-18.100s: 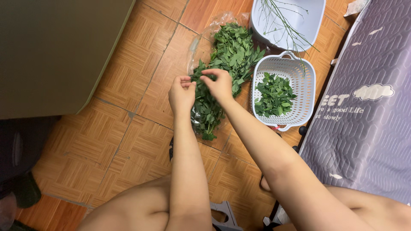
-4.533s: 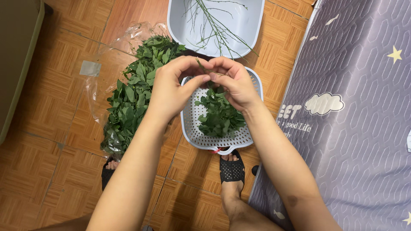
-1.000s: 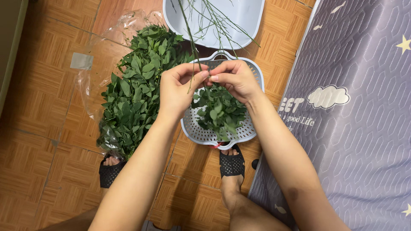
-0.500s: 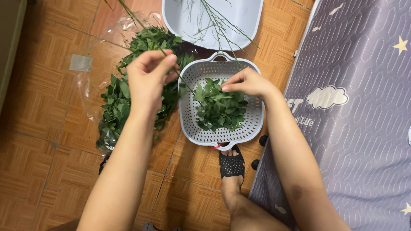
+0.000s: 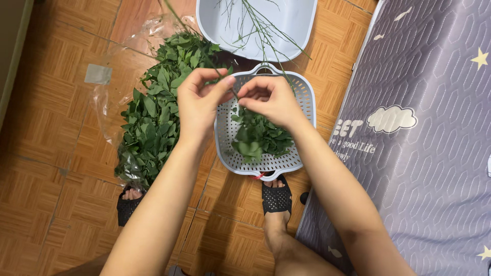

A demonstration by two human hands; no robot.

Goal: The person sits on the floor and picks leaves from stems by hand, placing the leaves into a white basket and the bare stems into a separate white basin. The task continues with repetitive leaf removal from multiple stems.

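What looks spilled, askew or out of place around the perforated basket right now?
Nothing stands out. The left hand and right hand pinch a thin green stem over the pale perforated plastic basket. Picked leaves lie inside it, bare stems in the pale plastic tub, and the leafy pile on its clear plastic bag.

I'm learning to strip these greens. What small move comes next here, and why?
Probably slide the right hand down the stem that the left hand pinches, since both meet over the perforated basket, where plucked leaves lie.
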